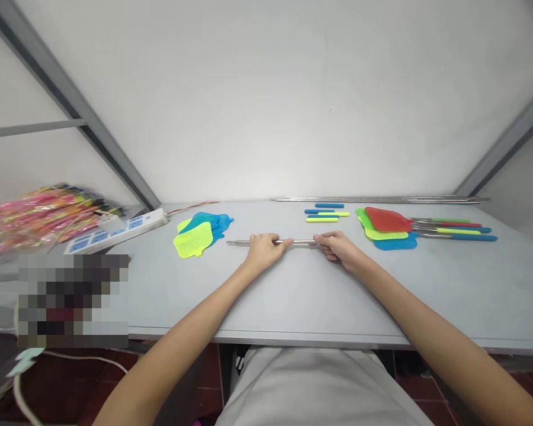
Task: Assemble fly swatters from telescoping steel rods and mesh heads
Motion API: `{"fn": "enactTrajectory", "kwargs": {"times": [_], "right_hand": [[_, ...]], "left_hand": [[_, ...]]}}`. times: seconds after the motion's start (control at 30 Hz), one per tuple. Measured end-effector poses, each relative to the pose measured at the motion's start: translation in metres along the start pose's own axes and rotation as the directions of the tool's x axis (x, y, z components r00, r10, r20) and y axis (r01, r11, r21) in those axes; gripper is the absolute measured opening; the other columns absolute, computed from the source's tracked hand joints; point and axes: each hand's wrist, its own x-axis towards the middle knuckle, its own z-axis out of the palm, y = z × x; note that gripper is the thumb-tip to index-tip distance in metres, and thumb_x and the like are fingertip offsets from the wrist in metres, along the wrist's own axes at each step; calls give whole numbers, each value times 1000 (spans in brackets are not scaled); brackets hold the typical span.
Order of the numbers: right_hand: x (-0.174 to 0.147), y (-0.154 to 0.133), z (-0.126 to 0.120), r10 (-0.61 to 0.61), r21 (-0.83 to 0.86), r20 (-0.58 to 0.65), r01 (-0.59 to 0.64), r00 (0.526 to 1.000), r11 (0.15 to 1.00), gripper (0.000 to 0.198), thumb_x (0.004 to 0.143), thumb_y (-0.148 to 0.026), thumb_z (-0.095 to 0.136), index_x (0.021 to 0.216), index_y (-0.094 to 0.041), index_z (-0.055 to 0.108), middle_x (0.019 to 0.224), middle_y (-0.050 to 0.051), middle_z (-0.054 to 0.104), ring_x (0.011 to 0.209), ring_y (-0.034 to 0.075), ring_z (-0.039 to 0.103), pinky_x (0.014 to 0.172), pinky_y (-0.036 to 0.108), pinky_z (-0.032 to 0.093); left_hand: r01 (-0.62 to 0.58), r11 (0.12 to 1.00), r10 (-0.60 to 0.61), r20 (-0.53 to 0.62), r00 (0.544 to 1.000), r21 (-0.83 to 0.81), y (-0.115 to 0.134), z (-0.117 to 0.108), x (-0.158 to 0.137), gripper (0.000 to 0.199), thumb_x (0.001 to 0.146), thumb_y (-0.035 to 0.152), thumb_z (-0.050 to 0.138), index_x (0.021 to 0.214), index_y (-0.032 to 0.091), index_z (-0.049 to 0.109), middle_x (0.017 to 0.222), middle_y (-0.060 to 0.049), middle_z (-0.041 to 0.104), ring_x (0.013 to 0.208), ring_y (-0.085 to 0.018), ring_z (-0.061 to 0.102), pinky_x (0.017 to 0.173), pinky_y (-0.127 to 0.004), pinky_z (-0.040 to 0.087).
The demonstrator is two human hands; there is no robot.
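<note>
Low over the grey tabletop, my left hand [266, 251] is closed around thin metal rods [299, 242], whose ends stick out to its left. How many rods there are I cannot tell. My right hand [340, 249] pinches their right end between thumb and fingers. Left of my hands lie loose fly swatter heads, a yellow one [193, 240] overlapping blue ones [220, 222]. Behind my right hand are several blue and yellow handle grips [322, 219]. To the right lies a pile of fly swatters with rods and grips, a red one [386, 220] on top.
More long metal rods [382, 200] lie along the back wall. A white power strip [115, 232] and plastic-wrapped colourful bundles [39, 216] are at the left. A blurred-out patch [71, 299] covers the left front. The table's front edge [311, 339] runs before my body.
</note>
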Motion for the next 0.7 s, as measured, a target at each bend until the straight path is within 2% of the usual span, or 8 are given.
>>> {"fn": "enactTrajectory", "kwargs": {"times": [0.17, 0.33, 0.5, 0.7], "right_hand": [[-1, -2, 0, 6, 10, 8, -6, 1000, 1000, 23, 69, -32, 57, 63, -10, 60, 47, -7, 22, 38, 3, 18, 33, 18, 13], [-3, -2, 1, 7, 6, 34, -7, 999, 1000, 24, 67, -34, 60, 65, -10, 61, 46, -7, 24, 38, 4, 20, 33, 18, 15], [-1, 1, -2, -7, -3, 54, 7, 999, 1000, 27, 66, -37, 61, 66, -10, 61, 47, -7, 23, 39, 4, 19, 33, 18, 15], [1, 2, -5, -16, -10, 71, 16, 997, 1000, 30, 67, -39, 59, 69, -10, 61, 50, -7, 24, 39, 3, 19, 33, 18, 15]], "left_hand": [[11, 1000, -11, 3, 1000, -15, 0, -2, 0, 43, 72, 60, 35, 67, 20, 50, 58, 0, 56, 65, -19, 53, 72, -30, 28], [-26, 1000, 26, 1, 1000, -9, 0, -2, -3, 31, 76, 50, 37, 80, 20, 44, 56, 3, 53, 64, -18, 53, 72, -30, 28], [-73, 997, 73, -3, 997, 22, 3, 0, -5, 22, 79, 41, 36, 83, 20, 42, 56, 2, 52, 67, -19, 53, 70, -30, 28], [-114, 993, 114, -23, 993, 25, 3, -1, -2, 29, 78, 46, 37, 77, 18, 47, 61, 0, 55, 65, -18, 53, 69, -29, 30]]}}
